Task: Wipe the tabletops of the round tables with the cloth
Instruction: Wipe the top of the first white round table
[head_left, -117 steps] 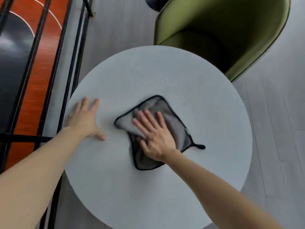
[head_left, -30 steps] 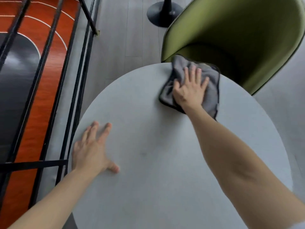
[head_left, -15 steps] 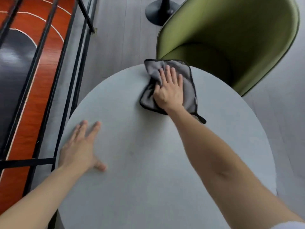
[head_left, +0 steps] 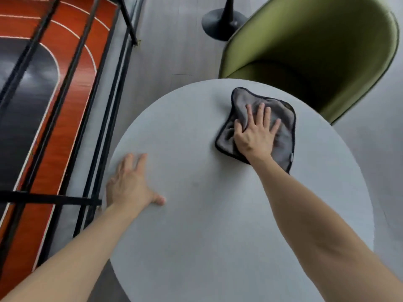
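We list: round table (head_left: 218, 225) with grey cloth (head_left: 242, 101) at far right under our flat right hand (head_left: 256, 136), left hand (head_left: 128, 186) spread flat near-left, green chair (head_left: 316, 51) beyond, black railing (head_left: 72, 101) left.

A round tabletop of pale grey, matt material (head_left: 218, 225) is seen from above. A square grey microfibre cloth edged in black stitching (head_left: 244, 101) is laid on its far part, close to the rim. The cloth is slightly rumpled and is pressed flat under the right hand (head_left: 255, 136).
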Tool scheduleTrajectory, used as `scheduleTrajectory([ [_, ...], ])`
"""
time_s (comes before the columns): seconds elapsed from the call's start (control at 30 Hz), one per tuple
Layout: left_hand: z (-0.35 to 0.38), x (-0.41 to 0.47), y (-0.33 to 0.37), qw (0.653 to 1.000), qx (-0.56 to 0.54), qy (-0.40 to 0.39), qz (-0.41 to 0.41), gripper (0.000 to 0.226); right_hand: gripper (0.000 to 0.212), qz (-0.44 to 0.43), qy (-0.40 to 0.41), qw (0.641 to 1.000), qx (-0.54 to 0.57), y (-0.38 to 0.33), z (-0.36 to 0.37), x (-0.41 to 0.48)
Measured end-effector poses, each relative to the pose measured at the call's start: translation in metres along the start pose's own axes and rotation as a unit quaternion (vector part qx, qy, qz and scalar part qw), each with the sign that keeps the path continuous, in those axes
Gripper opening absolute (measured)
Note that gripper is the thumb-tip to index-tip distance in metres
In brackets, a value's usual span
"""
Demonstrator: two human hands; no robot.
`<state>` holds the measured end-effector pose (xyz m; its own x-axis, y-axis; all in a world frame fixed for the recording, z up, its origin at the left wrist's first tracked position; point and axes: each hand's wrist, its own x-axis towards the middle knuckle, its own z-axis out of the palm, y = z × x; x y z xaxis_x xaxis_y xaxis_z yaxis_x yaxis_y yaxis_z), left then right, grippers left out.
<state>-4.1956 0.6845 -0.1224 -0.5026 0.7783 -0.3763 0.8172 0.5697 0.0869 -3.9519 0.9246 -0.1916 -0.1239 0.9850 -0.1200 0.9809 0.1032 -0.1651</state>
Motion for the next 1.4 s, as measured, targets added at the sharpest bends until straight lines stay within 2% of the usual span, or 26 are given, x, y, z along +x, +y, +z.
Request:
scheduleTrajectory([
  [0.07,0.013,-0.024,-0.015,0.997,-0.004,0.073,0.005,0.117,0.075,-0.129,-0.014,0.991,-0.019,-0.083,0.015,-0.009],
  [0.13,0.029,-0.051,-0.033,0.994,-0.013,0.109,0.012,0.098,0.071,-0.271,-0.037,0.961,-0.035,-0.157,0.030,-0.033],
  [0.23,0.048,-0.079,-0.053,0.995,-0.036,0.093,0.006,0.103,0.068,-0.440,-0.067,0.892,-0.082,-0.221,0.054,-0.080],
  [0.3,0.054,-0.089,-0.052,0.996,-0.046,0.077,-0.015,0.107,0.069,-0.490,-0.075,0.863,-0.097,-0.234,0.063,-0.105],
  [0.4,0.047,-0.088,-0.034,0.991,-0.060,0.115,-0.024,0.091,0.067,-0.498,-0.078,0.860,-0.076,-0.224,0.063,-0.110],
  [0.5,0.039,-0.078,-0.012,0.980,-0.092,0.173,0.018,0.036,0.069,-0.440,-0.078,0.894,-0.029,-0.174,0.050,-0.085],
  [0.53,0.037,-0.075,-0.005,0.979,-0.096,0.179,0.026,0.024,0.070,-0.406,-0.071,0.911,-0.019,-0.148,0.044,-0.071],
  [0.6,0.037,-0.067,0.010,0.978,-0.096,0.179,0.042,0.019,0.073,-0.320,-0.054,0.946,-0.002,-0.082,0.027,-0.040],
  [0.7,0.047,-0.057,0.028,0.977,-0.082,0.179,0.077,0.013,0.074,-0.120,-0.027,0.992,0.014,0.052,-0.005,-0.011],
  [0.8,0.059,-0.052,0.042,0.979,-0.075,0.178,0.070,0.013,0.077,0.047,-0.004,0.998,0.029,0.172,-0.026,-0.034],
  [0.87,0.063,-0.055,0.046,0.978,-0.074,0.179,0.075,0.012,0.079,0.101,0.004,0.995,0.020,0.209,-0.028,-0.063],
  [0.97,0.063,-0.072,0.038,0.978,-0.073,0.168,0.099,0.017,0.079,0.138,0.008,0.990,0.021,0.211,-0.026,-0.079],
  [1.0,0.063,-0.082,0.032,0.979,-0.074,0.159,0.101,0.026,0.080,0.143,0.010,0.989,0.020,0.203,-0.026,-0.080],
  [1.07,0.062,-0.105,0.017,0.986,-0.079,0.120,0.086,0.059,0.081,0.121,0.010,0.993,0.013,0.172,-0.021,-0.077],
  [1.13,0.063,-0.123,0.000,0.994,-0.059,0.064,0.061,0.095,0.079,0.056,0.004,0.998,0.005,0.117,-0.011,-0.078],
  [1.23,0.068,-0.139,-0.028,0.998,-0.026,-0.047,0.046,0.138,0.073,-0.086,-0.009,0.996,-0.013,0.003,0.011,-0.089],
  [1.3,0.071,-0.146,-0.038,0.994,-0.003,-0.092,0.055,0.151,0.071,-0.186,-0.013,0.982,-0.021,-0.069,0.025,-0.103],
  [1.4,0.073,-0.151,-0.035,0.995,0.018,-0.085,0.054,0.150,0.069,-0.329,-0.033,0.943,-0.028,-0.145,0.045,-0.136],
])
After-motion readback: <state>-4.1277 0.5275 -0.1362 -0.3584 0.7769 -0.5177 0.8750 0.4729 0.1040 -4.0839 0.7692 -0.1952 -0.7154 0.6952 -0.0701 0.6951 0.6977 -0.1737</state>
